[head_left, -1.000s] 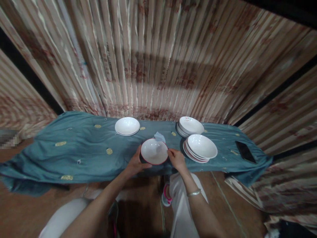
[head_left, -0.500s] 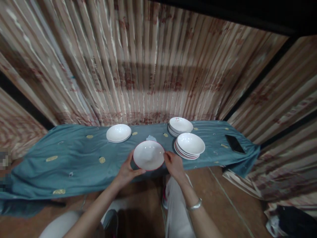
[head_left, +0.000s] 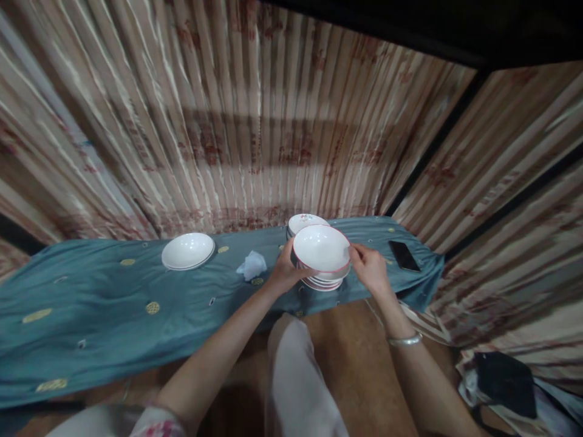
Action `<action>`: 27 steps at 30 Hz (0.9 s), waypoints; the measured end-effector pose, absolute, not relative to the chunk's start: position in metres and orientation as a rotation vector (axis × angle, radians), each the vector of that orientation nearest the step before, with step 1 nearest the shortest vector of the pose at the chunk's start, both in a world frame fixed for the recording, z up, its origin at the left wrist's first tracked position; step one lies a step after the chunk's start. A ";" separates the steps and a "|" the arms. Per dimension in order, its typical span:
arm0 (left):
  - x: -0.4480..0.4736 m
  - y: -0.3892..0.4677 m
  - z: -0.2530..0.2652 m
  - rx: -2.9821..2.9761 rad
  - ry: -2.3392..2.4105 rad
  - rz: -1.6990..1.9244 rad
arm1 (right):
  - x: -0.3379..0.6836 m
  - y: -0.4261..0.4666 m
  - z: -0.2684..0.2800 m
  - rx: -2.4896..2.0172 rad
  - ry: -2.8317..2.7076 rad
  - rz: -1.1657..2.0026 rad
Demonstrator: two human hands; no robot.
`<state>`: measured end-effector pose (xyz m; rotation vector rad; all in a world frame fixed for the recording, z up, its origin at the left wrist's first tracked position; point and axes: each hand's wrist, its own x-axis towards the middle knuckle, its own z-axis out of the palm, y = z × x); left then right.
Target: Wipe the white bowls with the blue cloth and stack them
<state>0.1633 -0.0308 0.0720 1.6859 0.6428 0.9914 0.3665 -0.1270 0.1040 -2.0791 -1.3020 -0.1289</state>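
Observation:
Between my two hands is a white bowl with a red rim (head_left: 321, 249). My left hand (head_left: 288, 270) grips its left edge, thumb along the near side. On the opposite edge, my right hand (head_left: 370, 267) pinches the rim; a silver bangle circles that wrist. Directly under the bowl stands a stack of white bowls (head_left: 324, 284), mostly hidden by it; whether the held bowl touches the stack I cannot tell. Behind it, another stack (head_left: 308, 221) shows a floral pattern on its top piece.
A teal patterned cloth (head_left: 182, 315) covers the long table. On it lie a pair of stacked white dishes (head_left: 188, 250) at left, a crumpled pale blue cloth (head_left: 252, 266) and a black phone (head_left: 404, 255) at right. Pleated curtains (head_left: 255, 133) hang behind.
Both hands have carried the red-rimmed bowl rightward, from the middle of the table to over the front stack. The crumpled cloth is now uncovered. My view has turned slightly right.

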 end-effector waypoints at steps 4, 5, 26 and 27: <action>0.184 -0.027 0.058 1.691 0.721 0.974 | 0.388 -0.122 0.085 -2.161 -1.330 -0.117; 0.187 -0.027 0.055 1.696 0.743 0.961 | 0.390 -0.122 0.081 -2.169 -1.338 -0.105; 0.196 -0.034 0.031 1.514 0.681 0.907 | 0.392 -0.119 0.034 -2.044 -1.231 0.030; 0.195 -0.035 0.033 1.500 0.680 0.907 | 0.392 -0.118 0.034 -2.036 -1.230 0.037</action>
